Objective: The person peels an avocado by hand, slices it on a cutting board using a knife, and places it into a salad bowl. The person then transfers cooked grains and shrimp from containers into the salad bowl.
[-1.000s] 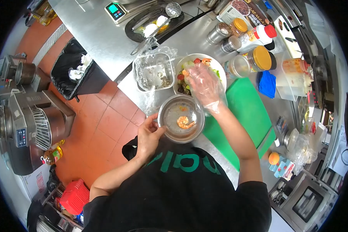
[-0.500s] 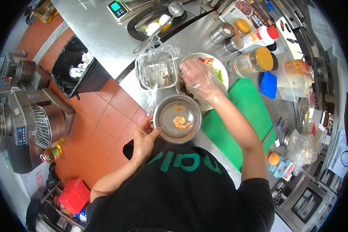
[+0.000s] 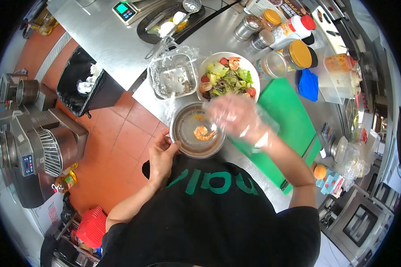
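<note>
My left hand [image 3: 161, 153] grips the left rim of a round steel bowl [image 3: 182, 144]. One cooked shrimp [image 3: 203, 133] lies inside it. My right hand [image 3: 236, 113], in a clear plastic glove, hovers over the bowl's upper right edge; its fingertips are blurred, so what they hold, if anything, cannot be made out. Just beyond is a white bowl of salad [image 3: 229, 75] with lettuce, cherry tomatoes and shrimp. Left of the salad stands a clear container [image 3: 171, 75] with plastic wrap around it and dark bits at its bottom.
A green cutting board [image 3: 289, 120] with a knife lies to the right. Seasoning jars [image 3: 272, 64] and a blue cloth [image 3: 308, 85] are behind it. At the back are a black plate [image 3: 149, 31] with a skimmer and a scale [image 3: 124, 12]. A trash bin [image 3: 109, 91] stands left.
My right hand has drawn back from the salad toward the steel bowl, uncovering the salad and its shrimp. My left hand still holds the steel bowl.
</note>
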`<state>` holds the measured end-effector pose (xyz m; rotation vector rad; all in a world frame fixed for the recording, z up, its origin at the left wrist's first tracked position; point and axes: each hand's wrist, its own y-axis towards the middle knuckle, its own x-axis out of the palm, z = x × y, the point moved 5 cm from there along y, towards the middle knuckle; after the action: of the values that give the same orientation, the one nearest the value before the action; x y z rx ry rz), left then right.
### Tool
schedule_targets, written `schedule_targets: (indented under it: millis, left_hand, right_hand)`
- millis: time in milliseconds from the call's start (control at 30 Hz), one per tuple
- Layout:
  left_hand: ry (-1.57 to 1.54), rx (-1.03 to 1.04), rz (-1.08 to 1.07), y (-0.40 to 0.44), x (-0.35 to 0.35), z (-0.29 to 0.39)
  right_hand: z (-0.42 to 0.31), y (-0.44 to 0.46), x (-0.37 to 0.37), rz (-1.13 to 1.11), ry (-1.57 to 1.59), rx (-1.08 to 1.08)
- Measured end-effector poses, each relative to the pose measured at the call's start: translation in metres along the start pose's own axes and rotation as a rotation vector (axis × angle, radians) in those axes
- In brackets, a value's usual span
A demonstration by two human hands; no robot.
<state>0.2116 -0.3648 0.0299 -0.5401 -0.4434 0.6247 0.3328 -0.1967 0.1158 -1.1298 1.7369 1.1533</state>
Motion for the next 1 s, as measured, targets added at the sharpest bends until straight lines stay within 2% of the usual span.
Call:
schedule_targets:
  millis: [33,100,133,167,200,267,333,400,433,500,533,567,667,733,867,1000]
  left_hand:
    - [0.008,-0.003,-0.014,0.0,0.001,-0.001]
    - [0.048,0.028,-0.031,0.002,0.004,-0.001]
    - [0.057,0.03,-0.056,0.002,0.007,-0.002]
    - [0.065,0.063,-0.049,0.0,0.007,-0.003]
    - [0.075,0.095,-0.038,-0.002,0.005,-0.002]
    - [0.14,0.044,-0.05,0.0,0.004,-0.001]
    - [0.131,0.052,0.003,0.003,-0.001,-0.007]
    - [0.105,0.024,0.017,-0.001,0.004,0.0]
    - [0.075,-0.004,0.034,-0.002,0.004,0.001]
    - [0.092,0.025,0.057,-0.002,-0.01,-0.004]
    - [0.115,0.053,0.075,-0.002,-0.016,-0.006]
    - [0.117,0.03,0.118,-0.006,-0.019,-0.002]
    - [0.081,0.004,0.164,-0.015,-0.021,0.008]
    - [0.105,0.012,0.15,-0.014,-0.032,0.002]
    - [0.073,0.026,0.15,-0.013,-0.034,-0.002]
    - [0.052,0.01,0.161,-0.013,-0.026,0.002]
  right_hand:
    - [-0.013,-0.011,0.015,-0.237,-0.01,0.092]
    - [-0.036,-0.033,0.039,-0.414,0.006,0.276]
    - [-0.042,-0.039,0.046,-0.356,0.033,0.358]
    - [-0.037,-0.04,0.06,-0.449,0.213,0.471]
    - [-0.039,-0.042,0.07,-0.439,0.215,0.488]
    - [-0.045,-0.035,0.072,-0.297,-0.016,0.397]
    - [-0.044,-0.03,0.059,-0.274,-0.068,0.38]
    - [-0.04,-0.024,0.029,-0.119,0.224,0.407]
    - [-0.035,-0.026,0.023,-0.12,0.226,0.404]
    - [-0.026,-0.029,-0.003,0.17,-0.071,0.293]
    - [-0.018,-0.032,0.0,0.168,-0.068,0.287]
    - [0.0,-0.039,0.011,0.113,-0.032,0.465]
    - [0.025,-0.051,0.041,0.044,0.072,0.673]
    - [0.026,-0.047,0.058,-0.074,-0.034,0.583]
    - [0.018,-0.047,0.05,-0.013,-0.185,0.463]
    - [0.013,-0.05,0.041,0.052,-0.01,0.446]
